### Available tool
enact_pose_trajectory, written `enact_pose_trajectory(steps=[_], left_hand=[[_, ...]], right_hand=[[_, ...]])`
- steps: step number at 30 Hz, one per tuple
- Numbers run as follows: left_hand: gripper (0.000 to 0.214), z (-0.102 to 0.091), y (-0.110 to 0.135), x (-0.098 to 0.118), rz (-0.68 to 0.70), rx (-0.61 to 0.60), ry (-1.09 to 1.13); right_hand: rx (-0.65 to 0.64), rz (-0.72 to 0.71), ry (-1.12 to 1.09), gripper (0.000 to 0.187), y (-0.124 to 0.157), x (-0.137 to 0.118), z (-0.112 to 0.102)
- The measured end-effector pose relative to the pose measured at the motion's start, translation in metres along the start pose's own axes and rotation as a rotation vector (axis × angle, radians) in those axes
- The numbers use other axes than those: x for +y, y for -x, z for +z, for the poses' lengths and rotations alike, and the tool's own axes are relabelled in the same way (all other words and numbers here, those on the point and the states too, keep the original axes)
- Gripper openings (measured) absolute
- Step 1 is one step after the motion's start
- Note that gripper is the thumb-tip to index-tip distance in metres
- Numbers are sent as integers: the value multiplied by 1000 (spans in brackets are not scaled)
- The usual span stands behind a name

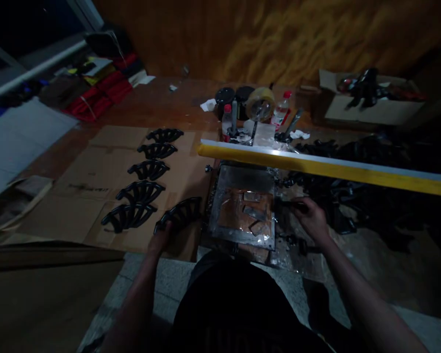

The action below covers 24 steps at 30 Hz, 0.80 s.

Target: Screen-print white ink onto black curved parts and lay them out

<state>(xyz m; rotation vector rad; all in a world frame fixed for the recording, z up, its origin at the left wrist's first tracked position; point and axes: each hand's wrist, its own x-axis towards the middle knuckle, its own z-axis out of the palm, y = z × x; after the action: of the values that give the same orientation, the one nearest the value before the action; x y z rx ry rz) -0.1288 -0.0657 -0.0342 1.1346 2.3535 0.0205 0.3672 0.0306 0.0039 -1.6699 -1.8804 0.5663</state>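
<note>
My left hand (162, 239) is closed on the near end of a black curved, ribbed part (182, 212) that rests at the right side of a cardboard sheet (81, 206). Several similar black parts (142, 191) lie in a column to its left. Beside the right edge of a metal plate (216, 215), my right hand (310, 218) is pinched on a slim dark piece (285, 202), too dim to name. Small flat metal pieces (255, 213) lie on a brown patch in the middle of the plate.
A yellow lamp bar (316, 166) crosses above the bench from the right. Bottles with red caps (227, 120) and a tape roll (260, 104) stand behind the plate. Heaped black parts (345, 196) lie at right, near a carton (371, 109). Red bundles (99, 95) sit far left.
</note>
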Motion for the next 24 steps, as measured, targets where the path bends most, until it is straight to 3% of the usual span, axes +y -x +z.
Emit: enact_pose_trajectory(steps=[3, 7, 11, 17, 19, 21, 24], left_hand=[[53, -2, 9, 5, -65, 77, 48], [48, 14, 33, 32, 68, 285, 101], [56, 33, 47, 53, 95, 307, 11], [60, 43, 44, 55, 74, 311, -11], [65, 44, 39, 58, 99, 310, -7], [67, 44, 34, 64, 91, 305, -22], [63, 42, 27, 72, 50, 277, -72]], right_hand=[[-97, -138, -166, 28, -8, -44, 41], [-142, -286, -9, 37, -5, -64, 80], [-82, -369, 202, 37, -6, -61, 85], [-21, -519, 276, 27, -8, -84, 88], [-108, -604, 173, 28, -10, -108, 101], [-279, -637, 100, 30, -16, -138, 123], [-559, -625, 171, 31, -31, -186, 164]])
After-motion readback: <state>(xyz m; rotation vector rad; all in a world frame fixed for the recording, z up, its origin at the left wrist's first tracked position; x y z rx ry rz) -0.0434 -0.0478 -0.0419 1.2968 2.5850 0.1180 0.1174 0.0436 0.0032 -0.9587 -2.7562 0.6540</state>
